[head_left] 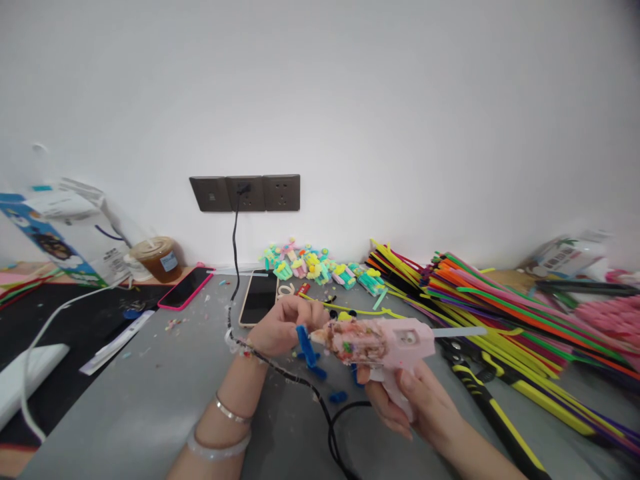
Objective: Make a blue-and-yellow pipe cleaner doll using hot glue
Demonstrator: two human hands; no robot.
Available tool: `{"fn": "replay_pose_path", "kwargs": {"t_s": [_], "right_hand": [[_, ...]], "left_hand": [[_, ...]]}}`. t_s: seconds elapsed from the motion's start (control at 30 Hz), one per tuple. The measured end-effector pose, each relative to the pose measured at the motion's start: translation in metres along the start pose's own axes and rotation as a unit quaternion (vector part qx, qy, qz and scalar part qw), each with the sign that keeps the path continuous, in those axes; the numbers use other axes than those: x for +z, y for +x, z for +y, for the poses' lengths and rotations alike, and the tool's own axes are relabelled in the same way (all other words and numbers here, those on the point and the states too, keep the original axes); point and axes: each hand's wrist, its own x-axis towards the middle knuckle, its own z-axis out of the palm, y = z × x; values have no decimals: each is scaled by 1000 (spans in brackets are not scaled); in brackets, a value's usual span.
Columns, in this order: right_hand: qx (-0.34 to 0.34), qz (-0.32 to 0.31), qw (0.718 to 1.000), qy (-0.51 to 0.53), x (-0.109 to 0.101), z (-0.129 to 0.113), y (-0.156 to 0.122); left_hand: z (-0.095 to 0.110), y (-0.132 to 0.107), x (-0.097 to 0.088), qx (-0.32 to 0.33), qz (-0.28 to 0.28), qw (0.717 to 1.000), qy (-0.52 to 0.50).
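My right hand (407,400) is wrapped around the handle of a pink hot glue gun (405,343), its body crusted with bits of fluff and dried glue. A pale glue stick (460,331) sticks out of its back end. The nozzle points left, close to a short blue pipe cleaner piece (306,345) pinched in the fingers of my left hand (287,323). Whether the nozzle touches the blue piece, I cannot tell. More blue pieces (338,397) lie on the grey table below. The gun's black cord (285,373) crosses my left wrist.
Colourful pipe cleaners (500,320) are heaped at right, beside yellow-and-black pliers (480,393). Small pastel pipe cleaner figures (320,267) line the wall. Two phones, one a pink-cased phone (186,288), and a drink cup (157,259) stand left. The cord reaches a wall socket (245,193).
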Motion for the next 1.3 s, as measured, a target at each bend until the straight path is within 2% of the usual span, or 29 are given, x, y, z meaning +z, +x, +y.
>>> {"fn": "replay_pose_path", "kwargs": {"t_s": [0.33,0.5,0.73,1.1,1.2,1.3], "right_hand": [[-2,-8,1000,3,-1,-1,1],[7,-8,1000,-5,-2,-2,-1],[9,0,1000,-19,-4,-3,-2],[3,-29,1000,-11,-9,-5,-1],[-40,-23,999,9,-8,-7,4],[-100,27,995,14,4,-16,12]], "left_hand": [[-2,0,-5,12,-17,1000,-21],[-2,1,-4,38,-55,996,-58],[2,2,-1,50,-81,993,-72],[1,3,-4,45,-17,997,-61],[1,4,-5,44,17,997,-53],[-2,6,-8,39,58,997,-23]]}}
